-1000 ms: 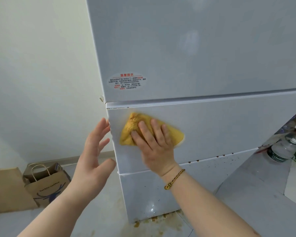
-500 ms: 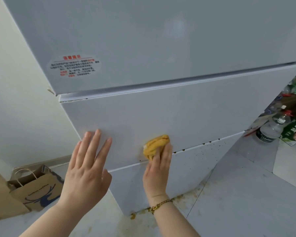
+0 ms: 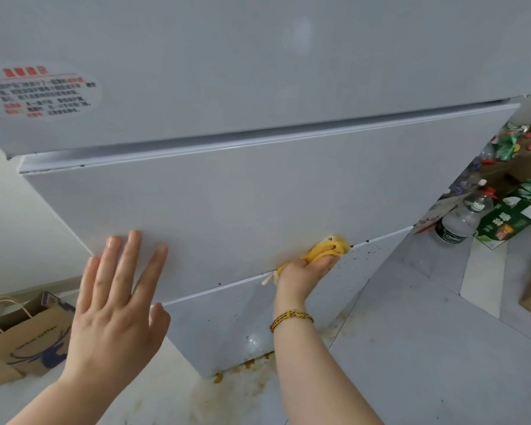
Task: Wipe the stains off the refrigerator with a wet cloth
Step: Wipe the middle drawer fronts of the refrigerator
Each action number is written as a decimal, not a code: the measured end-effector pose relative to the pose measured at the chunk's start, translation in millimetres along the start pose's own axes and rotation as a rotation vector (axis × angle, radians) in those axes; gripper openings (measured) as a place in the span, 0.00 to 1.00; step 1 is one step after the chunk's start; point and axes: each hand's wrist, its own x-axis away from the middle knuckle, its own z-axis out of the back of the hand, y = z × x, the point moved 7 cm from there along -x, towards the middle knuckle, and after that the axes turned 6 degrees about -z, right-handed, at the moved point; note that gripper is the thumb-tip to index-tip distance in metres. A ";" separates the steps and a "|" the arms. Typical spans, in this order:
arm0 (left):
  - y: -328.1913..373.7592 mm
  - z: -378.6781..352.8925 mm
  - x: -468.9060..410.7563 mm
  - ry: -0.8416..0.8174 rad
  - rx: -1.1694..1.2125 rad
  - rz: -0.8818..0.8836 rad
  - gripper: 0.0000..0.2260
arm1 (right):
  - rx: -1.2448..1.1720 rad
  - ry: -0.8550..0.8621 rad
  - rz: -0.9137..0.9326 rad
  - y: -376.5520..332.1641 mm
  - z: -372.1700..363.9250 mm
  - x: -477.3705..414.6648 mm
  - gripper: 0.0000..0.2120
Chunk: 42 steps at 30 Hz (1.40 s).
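Your right hand (image 3: 302, 271) has a yellow cloth (image 3: 327, 248) bunched under its fingers and presses it to the front of the refrigerator (image 3: 258, 194), right on the seam between the middle drawer and the bottom one, towards the fridge's right side. A loose end of the cloth pokes out on the left of your palm. A braided bracelet (image 3: 292, 317) sits on that wrist. Your left hand (image 3: 117, 302) holds nothing: its fingers are straight and spread, the tips laid on the middle drawer near the refrigerator's left edge. Brown specks (image 3: 369, 240) dot the seam just right of the cloth. A red-lettered sticker (image 3: 40, 93) is on the upper door's left side. Yellowish spill marks (image 3: 242, 388) stain the floor at the refrigerator's foot. A paper bag (image 3: 28, 335) stands left of the refrigerator; a plastic bottle (image 3: 463, 219) and a green carton (image 3: 515, 216) lie to its right.
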 end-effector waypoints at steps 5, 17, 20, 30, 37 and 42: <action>24.6 -19.2 -0.2 -0.083 -0.019 -0.039 0.28 | 0.131 -0.231 -0.139 51.9 -31.8 88.4 0.30; 41.3 -29.1 -6.8 -0.080 -0.004 0.025 0.27 | 0.175 -0.163 -0.026 35.1 -6.6 22.1 0.31; 46.3 -33.6 -11.1 -0.089 -0.005 0.000 0.27 | 0.256 -0.230 -0.052 52.5 -9.2 40.4 0.32; 48.4 -33.8 -13.4 -0.109 -0.027 0.049 0.27 | 0.283 0.041 0.080 -39.6 74.2 -153.4 0.29; 53.3 -39.2 -15.4 -0.142 -0.016 0.128 0.27 | 0.220 -0.059 0.080 7.7 47.1 -82.8 0.32; 52.1 -39.6 -15.3 -0.172 0.003 0.141 0.27 | 0.262 -0.118 0.100 17.0 36.0 -56.3 0.31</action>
